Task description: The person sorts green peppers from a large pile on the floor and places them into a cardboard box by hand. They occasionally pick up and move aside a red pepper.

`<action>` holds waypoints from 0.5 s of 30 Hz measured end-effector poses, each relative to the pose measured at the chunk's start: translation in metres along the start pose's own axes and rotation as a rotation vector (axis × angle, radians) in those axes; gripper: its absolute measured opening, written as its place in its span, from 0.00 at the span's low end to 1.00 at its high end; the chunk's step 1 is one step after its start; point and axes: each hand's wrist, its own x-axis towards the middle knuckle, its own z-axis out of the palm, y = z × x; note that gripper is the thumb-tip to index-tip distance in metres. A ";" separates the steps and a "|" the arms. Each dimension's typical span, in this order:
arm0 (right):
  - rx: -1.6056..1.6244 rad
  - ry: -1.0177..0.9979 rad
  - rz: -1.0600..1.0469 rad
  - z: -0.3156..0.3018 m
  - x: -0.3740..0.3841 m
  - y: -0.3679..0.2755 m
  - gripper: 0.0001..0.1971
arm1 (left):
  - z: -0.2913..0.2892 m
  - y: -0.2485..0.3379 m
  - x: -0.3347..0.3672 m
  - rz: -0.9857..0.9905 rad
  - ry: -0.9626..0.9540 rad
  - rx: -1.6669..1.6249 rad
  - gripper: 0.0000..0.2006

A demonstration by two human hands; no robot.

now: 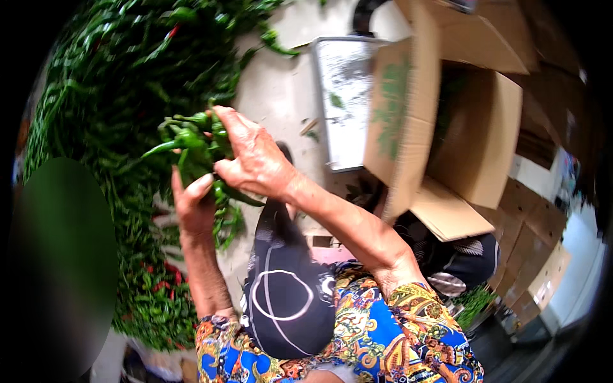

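Two hands, one bunch of peppers

Both our hands are full of the same thing: the right hand (255,159) curls round one bunch (193,153) of green peppers from the right, and the left hand (195,204) pinches it from below between thumb and finger. We cannot count the peppers in it, as they overlap and blur. The bunch is held over the near edge of one big heap (128,83), uncountable too, mostly green with a few red ones, chiefly toward its lower end.

To the right we see one pale tray (341,121) with a grey rim and one green scrap (336,100) on it. One open box (396,134) stands just beside, its wall covering the tray's right edge. More boxes (527,233) sit beyond, too crowded to count. Our right forearm (348,217) passes below the tray, and one dark knee (278,249) rises between our arms. One blurred oval (64,268) hides the heap's left side.
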 end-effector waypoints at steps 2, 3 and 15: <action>0.019 0.049 0.047 -0.057 0.001 -0.052 0.32 | 0.034 0.025 0.007 0.018 -0.261 -0.020 0.39; -0.120 0.149 -0.034 -0.087 -0.004 -0.069 0.32 | 0.070 0.036 0.010 0.008 -0.347 -0.067 0.41; -1.115 0.276 0.266 -0.298 -0.131 -0.105 0.28 | 0.237 0.025 0.010 0.191 -0.894 0.533 0.43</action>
